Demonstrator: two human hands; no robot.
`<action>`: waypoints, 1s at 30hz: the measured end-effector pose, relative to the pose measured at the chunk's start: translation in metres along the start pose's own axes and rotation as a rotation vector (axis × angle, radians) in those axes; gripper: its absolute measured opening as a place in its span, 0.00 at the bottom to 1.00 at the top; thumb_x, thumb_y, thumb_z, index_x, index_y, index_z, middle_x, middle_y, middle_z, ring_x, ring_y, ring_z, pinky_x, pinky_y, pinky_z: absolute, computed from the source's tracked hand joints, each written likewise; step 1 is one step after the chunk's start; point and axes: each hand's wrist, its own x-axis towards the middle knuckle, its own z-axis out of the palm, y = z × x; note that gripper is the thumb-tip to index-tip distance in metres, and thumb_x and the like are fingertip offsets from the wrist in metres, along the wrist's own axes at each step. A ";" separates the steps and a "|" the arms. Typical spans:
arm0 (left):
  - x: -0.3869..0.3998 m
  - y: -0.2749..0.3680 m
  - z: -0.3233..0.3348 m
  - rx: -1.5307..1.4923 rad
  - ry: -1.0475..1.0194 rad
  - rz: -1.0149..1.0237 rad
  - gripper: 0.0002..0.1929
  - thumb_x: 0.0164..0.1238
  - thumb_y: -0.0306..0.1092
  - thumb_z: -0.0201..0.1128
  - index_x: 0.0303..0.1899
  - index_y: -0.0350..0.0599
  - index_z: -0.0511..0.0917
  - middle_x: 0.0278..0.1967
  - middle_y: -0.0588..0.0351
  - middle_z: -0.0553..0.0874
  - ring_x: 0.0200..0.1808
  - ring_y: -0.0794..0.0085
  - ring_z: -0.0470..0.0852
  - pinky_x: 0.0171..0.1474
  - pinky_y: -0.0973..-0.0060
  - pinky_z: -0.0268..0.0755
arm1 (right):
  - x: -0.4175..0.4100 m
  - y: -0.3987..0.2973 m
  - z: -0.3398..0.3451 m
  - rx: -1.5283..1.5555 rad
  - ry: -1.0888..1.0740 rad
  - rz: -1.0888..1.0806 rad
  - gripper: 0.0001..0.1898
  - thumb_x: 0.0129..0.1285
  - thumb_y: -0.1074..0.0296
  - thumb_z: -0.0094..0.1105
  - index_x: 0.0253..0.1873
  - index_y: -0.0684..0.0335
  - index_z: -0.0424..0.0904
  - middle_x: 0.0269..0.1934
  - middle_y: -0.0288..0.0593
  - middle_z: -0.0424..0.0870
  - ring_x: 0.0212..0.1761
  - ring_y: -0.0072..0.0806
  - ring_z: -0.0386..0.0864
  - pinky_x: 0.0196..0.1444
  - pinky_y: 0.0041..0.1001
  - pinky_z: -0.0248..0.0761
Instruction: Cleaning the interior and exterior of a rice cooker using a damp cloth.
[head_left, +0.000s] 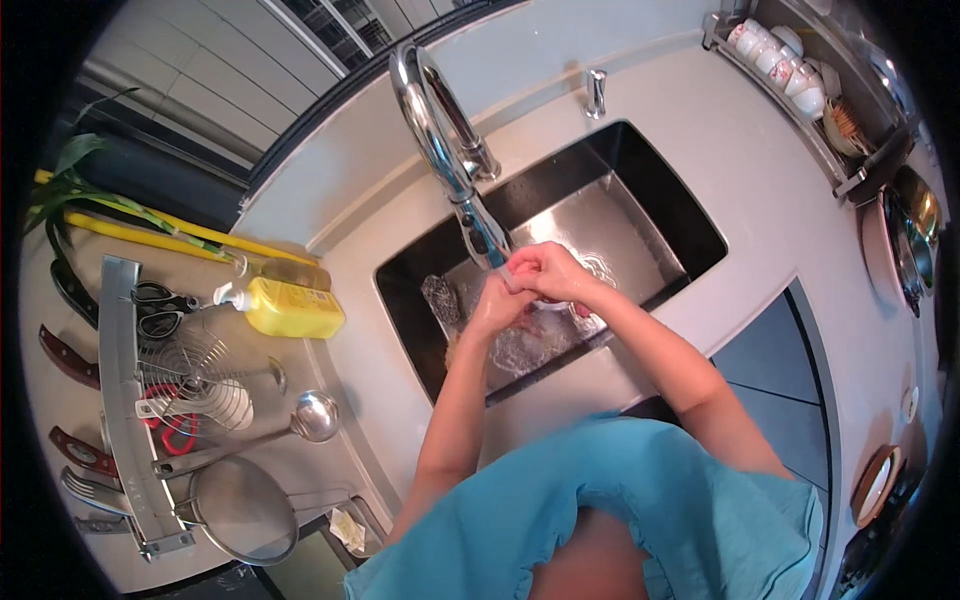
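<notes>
My left hand (496, 304) and my right hand (553, 271) meet just below the spray head of a chrome kitchen faucet (484, 236), over a dark-walled stainless-steel sink (660, 180). Their fingers are bent together around a pale sliver (507, 278); whether it is a small object or running water, I cannot tell. Rippling water covers part of the sink floor beneath them. Below the hands lies something reddish, blurred by water and partly hidden by my wrists. A grey mesh scrubber (441, 298) rests against the sink's left side, near my left wrist.
A yellow pump bottle (294, 307) stands left of the sink. Beyond it, a wall rack (124, 375) holds knives, scissors (161, 307), a ladle (315, 416) and a strainer (244, 510). Cups (776, 67) fill a dish rack at the upper right; pots (889, 247) sit below it.
</notes>
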 end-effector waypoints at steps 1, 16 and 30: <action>0.001 0.005 0.002 -0.043 0.064 -0.007 0.11 0.54 0.28 0.67 0.39 0.37 0.79 0.30 0.62 0.82 0.33 0.79 0.79 0.37 0.80 0.72 | 0.002 0.005 -0.002 -0.006 0.002 -0.012 0.09 0.51 0.70 0.64 0.38 0.67 0.81 0.32 0.41 0.84 0.33 0.21 0.80 0.38 0.22 0.72; -0.006 -0.016 -0.038 -0.302 0.375 0.278 0.05 0.64 0.31 0.60 0.32 0.40 0.80 0.29 0.65 0.81 0.29 0.85 0.75 0.32 0.84 0.67 | -0.009 0.053 -0.040 -0.656 -0.314 0.115 0.13 0.44 0.61 0.71 0.34 0.61 0.83 0.26 0.43 0.83 0.27 0.29 0.79 0.33 0.28 0.71; -0.011 0.026 -0.025 0.083 0.112 -0.088 0.12 0.57 0.24 0.64 0.43 0.33 0.79 0.32 0.56 0.84 0.32 0.76 0.82 0.36 0.80 0.75 | 0.004 -0.027 -0.014 -0.058 -0.176 -0.054 0.13 0.59 0.68 0.57 0.47 0.67 0.80 0.37 0.42 0.84 0.38 0.21 0.77 0.45 0.24 0.70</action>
